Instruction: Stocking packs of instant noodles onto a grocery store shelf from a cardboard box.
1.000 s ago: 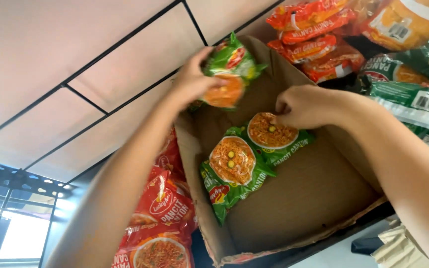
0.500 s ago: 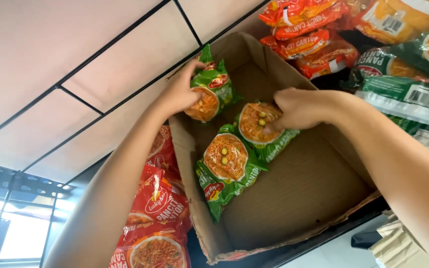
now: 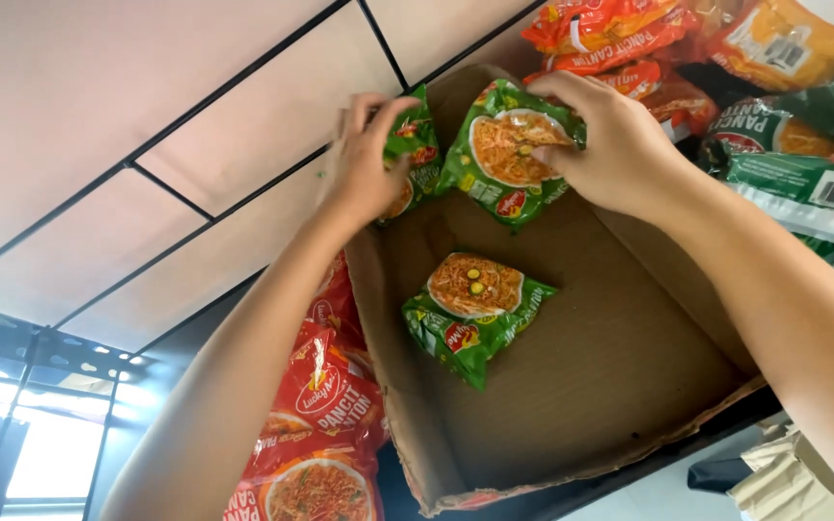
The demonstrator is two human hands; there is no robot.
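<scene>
An open brown cardboard box (image 3: 629, 357) fills the middle of the view. My left hand (image 3: 364, 164) grips a green noodle packet (image 3: 417, 145) upright against the box's far left corner. My right hand (image 3: 610, 140) holds a second green noodle packet (image 3: 504, 150) right beside it, at the far end of the box. A third green packet (image 3: 475, 309) lies flat on the box floor, apart from both hands.
Red noodle packets (image 3: 325, 425) are stacked left of the box. Orange packets (image 3: 610, 34) sit beyond its far end, and green and yellow packets (image 3: 803, 145) are piled at the right. Ceiling panels with dark strips (image 3: 176, 125) fill the upper left.
My right hand has lifted one of the two packets off the box floor and moved it up beside the packet in my left hand. One packet stays on the floor.
</scene>
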